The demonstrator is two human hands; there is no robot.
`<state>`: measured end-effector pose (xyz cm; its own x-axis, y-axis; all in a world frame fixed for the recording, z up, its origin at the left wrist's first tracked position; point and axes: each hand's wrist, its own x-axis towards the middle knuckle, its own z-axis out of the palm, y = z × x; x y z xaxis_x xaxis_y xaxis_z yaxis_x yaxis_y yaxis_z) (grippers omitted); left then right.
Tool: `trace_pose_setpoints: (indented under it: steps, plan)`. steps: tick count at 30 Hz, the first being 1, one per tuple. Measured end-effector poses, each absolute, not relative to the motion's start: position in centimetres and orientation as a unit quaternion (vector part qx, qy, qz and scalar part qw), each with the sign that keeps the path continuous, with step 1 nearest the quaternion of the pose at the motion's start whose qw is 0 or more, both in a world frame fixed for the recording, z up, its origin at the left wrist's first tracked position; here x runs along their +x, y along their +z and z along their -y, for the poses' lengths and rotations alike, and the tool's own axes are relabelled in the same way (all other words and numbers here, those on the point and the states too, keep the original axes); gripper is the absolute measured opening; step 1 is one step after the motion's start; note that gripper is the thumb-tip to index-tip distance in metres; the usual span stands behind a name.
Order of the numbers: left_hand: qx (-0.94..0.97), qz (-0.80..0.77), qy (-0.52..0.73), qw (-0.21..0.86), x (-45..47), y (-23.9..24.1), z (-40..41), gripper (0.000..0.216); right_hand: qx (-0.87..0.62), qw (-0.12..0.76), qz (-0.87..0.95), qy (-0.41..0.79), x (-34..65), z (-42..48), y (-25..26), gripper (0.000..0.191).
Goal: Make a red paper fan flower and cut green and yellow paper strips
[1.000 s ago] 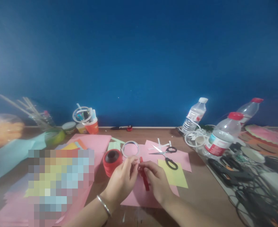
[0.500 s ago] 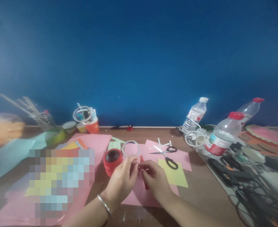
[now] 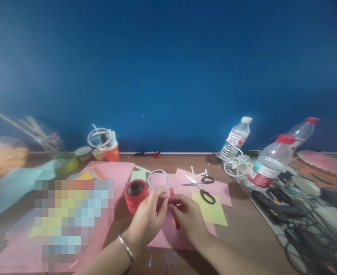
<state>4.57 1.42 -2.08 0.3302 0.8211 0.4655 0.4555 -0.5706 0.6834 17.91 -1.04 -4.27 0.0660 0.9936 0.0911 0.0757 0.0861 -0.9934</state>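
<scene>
My left hand (image 3: 149,219) and my right hand (image 3: 189,217) meet over a pink paper sheet (image 3: 168,236) near the table's front. Both pinch a narrow red paper strip (image 3: 175,217), which runs down between them and under my right palm. A silver bangle circles my left wrist. Just left of my left hand stands a red tape roll (image 3: 136,194), and a clear ring (image 3: 158,178) lies right behind my fingertips.
Black-handled scissors (image 3: 202,188) lie on pink and yellow paper to the right. Three water bottles (image 3: 267,164) and tangled cables (image 3: 305,221) fill the right side. An orange cup of pens (image 3: 110,151) stands at the back left, with pink sheets (image 3: 111,172) in front.
My right hand has drawn slightly toward my left, covering more of the red strip. The hands otherwise stay in place.
</scene>
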Motion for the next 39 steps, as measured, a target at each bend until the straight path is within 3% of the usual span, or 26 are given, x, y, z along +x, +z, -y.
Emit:
trace_pose_setpoints:
  steps: [7,14,18,22,25,29,39]
  plan:
    - [0.768,-0.423,0.388,0.285,4.9,-1.3,-1.4,0.012,-0.489,0.563,0.465,0.478,18.0,0.6,-5.0,0.013]
    - [0.763,-0.453,0.370,0.275,5.2,-1.2,-1.5,0.011,-0.445,0.626,0.394,0.504,18.3,-0.2,-5.8,0.017]
    - [0.784,-0.439,0.358,0.255,5.3,-1.6,-1.7,0.006,-0.428,0.634,0.377,0.522,18.4,-0.4,-5.8,0.017]
    - [0.749,-0.475,0.401,0.229,5.1,-2.2,-1.5,0.025,-0.422,0.636,0.350,0.543,18.4,-0.4,-5.6,0.021]
    - [0.780,-0.427,0.401,0.219,5.1,-2.1,-1.3,0.007,-0.420,0.636,0.341,0.550,18.4,-0.4,-5.6,0.021]
    - [0.823,-0.361,0.373,0.229,5.3,-1.9,-1.6,0.018,-0.409,0.643,0.345,0.548,18.4,-0.5,-6.0,0.020]
    - [0.816,-0.389,0.353,0.241,4.8,-2.3,-2.0,0.016,-0.429,0.618,0.354,0.556,18.8,-0.8,-6.2,0.019]
